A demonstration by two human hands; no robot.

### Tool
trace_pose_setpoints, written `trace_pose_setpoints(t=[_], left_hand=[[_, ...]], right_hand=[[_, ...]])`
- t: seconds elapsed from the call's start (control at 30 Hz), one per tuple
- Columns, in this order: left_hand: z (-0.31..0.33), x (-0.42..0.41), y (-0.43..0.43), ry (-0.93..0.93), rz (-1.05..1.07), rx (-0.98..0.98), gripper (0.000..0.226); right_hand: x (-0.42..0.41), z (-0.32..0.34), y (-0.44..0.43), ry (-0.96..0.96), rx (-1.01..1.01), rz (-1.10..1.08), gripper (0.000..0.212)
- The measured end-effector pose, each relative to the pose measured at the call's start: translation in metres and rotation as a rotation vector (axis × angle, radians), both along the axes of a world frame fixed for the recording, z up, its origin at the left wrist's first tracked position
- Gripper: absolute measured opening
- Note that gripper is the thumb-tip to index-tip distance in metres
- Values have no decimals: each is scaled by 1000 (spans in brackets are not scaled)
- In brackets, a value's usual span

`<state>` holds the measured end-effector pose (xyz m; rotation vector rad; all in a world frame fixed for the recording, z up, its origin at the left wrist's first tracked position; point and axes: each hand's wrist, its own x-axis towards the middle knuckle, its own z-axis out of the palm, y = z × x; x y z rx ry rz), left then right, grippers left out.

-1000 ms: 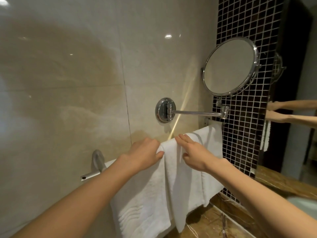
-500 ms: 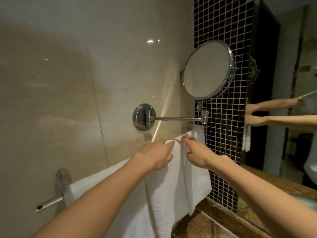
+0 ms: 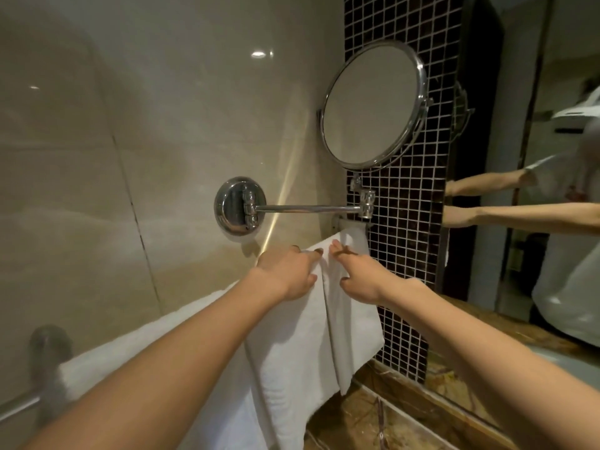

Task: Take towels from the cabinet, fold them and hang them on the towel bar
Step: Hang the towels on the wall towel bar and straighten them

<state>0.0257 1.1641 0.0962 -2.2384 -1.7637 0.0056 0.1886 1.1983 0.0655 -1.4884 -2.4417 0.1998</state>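
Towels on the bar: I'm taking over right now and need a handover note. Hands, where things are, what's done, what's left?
Left hand: open, fingers flat on top of the towels.
Right hand: open, fingertips on the towels beside it.
Towels: white, draped over the bar, under the mirror.
Done: folded and hung.
Left: likely straighten the hanging edges, then let go.
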Motion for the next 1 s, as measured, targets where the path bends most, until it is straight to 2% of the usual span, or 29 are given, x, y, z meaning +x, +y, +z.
trace_pose_setpoints(t=[0.17, 0.3, 0.47, 0.77, 1.0], left_hand=[[5, -12, -16, -43, 79, -38, 70], [16, -31, -33, -48, 186, -102, 47], [23, -49, -54, -56, 216, -133, 44], [20, -65, -73, -88, 234, -97, 47], [11, -88, -94, -129, 278, -90, 42]], right_hand=[[-12, 7, -19, 48, 68, 28, 72], [-36, 14, -44, 46, 123, 163, 64], [-62, 19, -54, -8, 168, 168, 49], [-66, 25, -65, -46, 174, 167, 60], [-81, 19, -86, -12, 167, 268, 70]])
